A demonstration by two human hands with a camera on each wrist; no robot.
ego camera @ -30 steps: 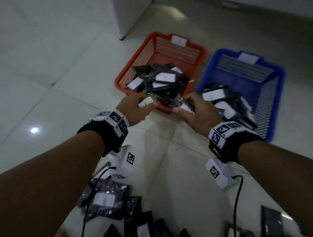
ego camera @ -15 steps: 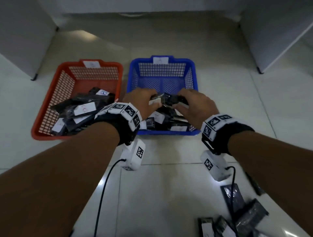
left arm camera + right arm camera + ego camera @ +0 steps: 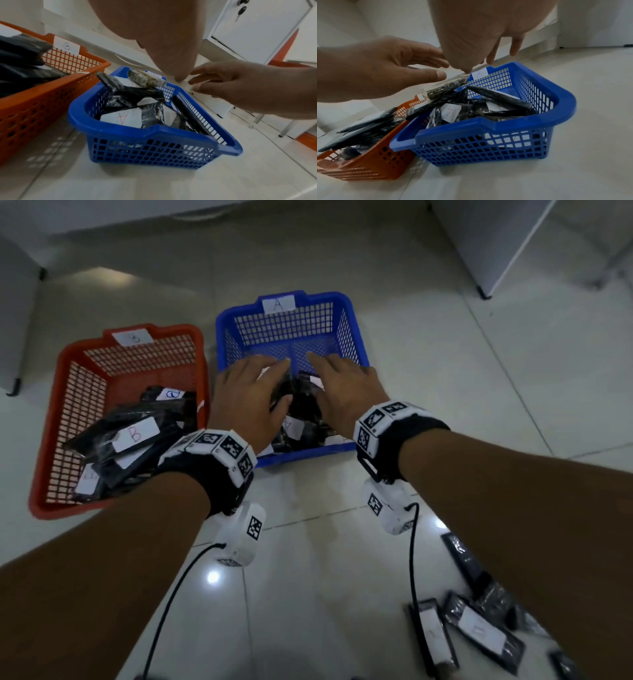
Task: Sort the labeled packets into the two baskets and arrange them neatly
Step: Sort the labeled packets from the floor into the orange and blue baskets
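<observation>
The blue basket labelled A stands on the floor with a loose pile of black labelled packets in its near half. Left of it, the orange basket labelled B holds more packets. Both hands hover over the blue pile with straight fingers, my left hand on the left and my right hand on the right. In the right wrist view one packet lies slanted on top of the pile, just under both thumbs. Neither hand grips anything.
Several loose packets lie on the tiled floor at the near right, beside my right forearm. White cabinets on legs stand at the far right, and another cabinet at the far left. Cables hang from both wrist cameras.
A second ago both hands held packets at the orange basket's near edge. They carried a bundle over the blue basket, and the fingers have since straightened and let go.
</observation>
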